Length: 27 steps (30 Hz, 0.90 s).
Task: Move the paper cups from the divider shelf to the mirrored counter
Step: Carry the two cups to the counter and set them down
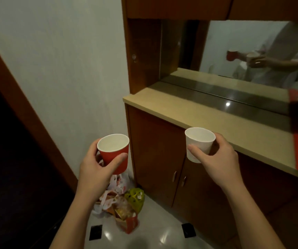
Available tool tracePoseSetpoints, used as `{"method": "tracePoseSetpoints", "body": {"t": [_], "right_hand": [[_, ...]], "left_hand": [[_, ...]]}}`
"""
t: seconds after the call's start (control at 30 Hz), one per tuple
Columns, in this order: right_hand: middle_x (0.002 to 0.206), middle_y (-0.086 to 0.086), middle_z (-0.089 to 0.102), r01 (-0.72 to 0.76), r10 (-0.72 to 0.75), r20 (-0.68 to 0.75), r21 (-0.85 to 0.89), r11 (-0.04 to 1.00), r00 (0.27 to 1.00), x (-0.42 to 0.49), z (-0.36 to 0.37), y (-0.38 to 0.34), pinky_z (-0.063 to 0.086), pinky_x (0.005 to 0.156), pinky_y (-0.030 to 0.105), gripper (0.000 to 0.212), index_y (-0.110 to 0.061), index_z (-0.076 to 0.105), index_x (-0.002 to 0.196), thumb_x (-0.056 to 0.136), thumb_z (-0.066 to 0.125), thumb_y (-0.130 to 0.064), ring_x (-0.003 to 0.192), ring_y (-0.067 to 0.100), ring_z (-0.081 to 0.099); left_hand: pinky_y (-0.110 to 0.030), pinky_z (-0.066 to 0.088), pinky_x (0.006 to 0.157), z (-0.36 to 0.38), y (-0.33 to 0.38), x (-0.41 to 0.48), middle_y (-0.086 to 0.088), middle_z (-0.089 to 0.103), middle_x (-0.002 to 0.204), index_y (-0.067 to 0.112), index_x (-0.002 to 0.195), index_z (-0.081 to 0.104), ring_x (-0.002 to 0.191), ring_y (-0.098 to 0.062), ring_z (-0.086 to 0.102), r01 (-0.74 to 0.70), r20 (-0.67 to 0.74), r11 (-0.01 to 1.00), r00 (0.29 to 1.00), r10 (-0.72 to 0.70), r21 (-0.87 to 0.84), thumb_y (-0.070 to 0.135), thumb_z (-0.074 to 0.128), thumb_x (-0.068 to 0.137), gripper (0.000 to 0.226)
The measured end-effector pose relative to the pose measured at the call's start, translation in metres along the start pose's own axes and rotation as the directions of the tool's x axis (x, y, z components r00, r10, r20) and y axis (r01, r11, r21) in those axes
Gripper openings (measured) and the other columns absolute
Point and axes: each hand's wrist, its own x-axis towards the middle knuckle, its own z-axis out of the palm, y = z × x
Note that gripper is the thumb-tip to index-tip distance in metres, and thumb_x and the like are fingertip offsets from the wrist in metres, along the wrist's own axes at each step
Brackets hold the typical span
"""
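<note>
We are holding a white paper cup [199, 143] clamped in our right hand [216, 155] at the front edge of the mirrored counter [189, 112], which lies up and ahead, nearer this hand. Our left hand [97, 164] is gripping a red paper cup [115, 152] over the floor, left of the cabinet. Both cups are standing upright, mouths up, and are looking empty.

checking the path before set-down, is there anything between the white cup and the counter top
In the head view, nothing: the white cup, in the right hand, is at the counter front edge, and the nearby surface is bare.
</note>
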Motion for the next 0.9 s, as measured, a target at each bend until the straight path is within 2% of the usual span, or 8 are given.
{"method": "tracePoseSetpoints", "body": {"t": [0.07, 0.2, 0.4, 0.53, 0.63, 0.73, 0.83, 0.9], "right_hand": [[0.101, -0.027, 0.054, -0.019, 0.019, -0.042, 0.0, 1.0, 0.999, 0.022, -0.007, 0.016, 0.044, 0.066, 0.023, 0.057, -0.042, 0.051, 0.114, 0.065, 0.071, -0.062, 0.095, -0.005, 0.051], [0.104, -0.019, 0.058, -0.087, 0.088, -0.137, 0.016, 0.996, 0.987, 0.07, -0.023, 0.044, 0.046, 0.067, 0.023, 0.058, -0.034, 0.054, 0.118, 0.067, 0.075, -0.052, 0.092, -0.005, 0.052], [0.101, -0.023, 0.055, -0.16, 0.148, -0.258, -0.026, 0.987, 0.955, 0.137, -0.055, 0.077, 0.043, 0.065, 0.018, 0.068, -0.03, 0.054, 0.123, 0.064, 0.075, -0.055, 0.089, -0.007, 0.052], [0.096, -0.03, 0.054, -0.226, 0.201, -0.315, -0.044, 0.973, 0.927, 0.149, -0.075, 0.097, 0.042, 0.064, 0.017, 0.059, -0.038, 0.053, 0.116, 0.064, 0.076, -0.053, 0.086, -0.012, 0.054], [0.096, -0.026, 0.059, -0.281, 0.242, -0.371, -0.054, 0.958, 0.897, 0.148, -0.092, 0.111, 0.047, 0.068, 0.023, 0.057, -0.034, 0.056, 0.113, 0.063, 0.076, -0.051, 0.088, -0.016, 0.054], [0.101, -0.014, 0.066, -0.352, 0.294, -0.449, -0.051, 0.934, 0.844, 0.145, -0.112, 0.123, 0.052, 0.078, 0.036, 0.054, -0.028, 0.06, 0.112, 0.064, 0.08, -0.044, 0.09, -0.001, 0.061], [0.093, -0.019, 0.064, -0.411, 0.324, -0.525, -0.054, 0.91, 0.787, 0.142, -0.132, 0.133, 0.053, 0.081, 0.043, 0.046, -0.035, 0.057, 0.103, 0.064, 0.082, -0.04, 0.087, 0.004, 0.062], [0.096, -0.017, 0.065, -0.442, 0.339, -0.551, -0.061, 0.895, 0.763, 0.142, -0.142, 0.14, 0.052, 0.083, 0.045, 0.049, -0.034, 0.058, 0.105, 0.063, 0.081, -0.042, 0.09, 0.008, 0.062]], "left_hand": [[-0.005, 0.047, 0.064, 0.028, -0.002, 0.027, 0.035, 0.058, 0.106, 0.06, 0.107, 0.049, 0.099, 0.013, 0.055, -0.01, 0.053, 1.0, 0.999, 0.011, -0.013, 0.056, 0.076, 0.061, 0.054], [-0.008, 0.049, 0.067, 0.088, 0.0, 0.081, 0.02, 0.06, 0.117, 0.043, 0.12, 0.051, 0.105, -0.001, 0.057, -0.039, 0.149, 0.999, 0.988, 0.042, -0.02, 0.057, 0.076, 0.061, 0.066], [-0.014, 0.052, 0.074, 0.179, 0.005, 0.154, 0.02, 0.062, 0.115, 0.04, 0.122, 0.052, 0.102, 0.007, 0.058, -0.085, 0.278, 0.994, 0.955, 0.103, -0.075, 0.055, 0.079, 0.061, 0.068], [-0.011, 0.05, 0.069, 0.237, 0.007, 0.175, 0.021, 0.063, 0.111, 0.043, 0.116, 0.053, 0.099, 0.006, 0.06, -0.067, 0.407, 0.988, 0.906, 0.118, -0.137, 0.057, 0.08, 0.058, 0.065], [-0.014, 0.051, 0.07, 0.278, 0.007, 0.186, 0.016, 0.064, 0.112, 0.042, 0.114, 0.054, 0.099, -0.001, 0.062, -0.052, 0.491, 0.983, 0.861, 0.134, -0.177, 0.06, 0.081, 0.055, 0.067], [-0.013, 0.051, 0.07, 0.315, 0.007, 0.194, 0.02, 0.063, 0.111, 0.048, 0.11, 0.053, 0.098, 0.003, 0.061, -0.027, 0.566, 0.981, 0.814, 0.134, -0.194, 0.063, 0.082, 0.051, 0.068], [-0.012, 0.05, 0.068, 0.347, 0.007, 0.197, 0.026, 0.062, 0.108, 0.051, 0.107, 0.053, 0.096, 0.008, 0.059, -0.013, 0.624, 0.981, 0.77, 0.133, -0.193, 0.068, 0.08, 0.048, 0.067], [-0.014, 0.051, 0.069, 0.364, 0.009, 0.2, 0.023, 0.061, 0.11, 0.049, 0.109, 0.052, 0.096, 0.006, 0.06, -0.011, 0.645, 0.982, 0.752, 0.134, -0.191, 0.069, 0.079, 0.047, 0.07]]}}
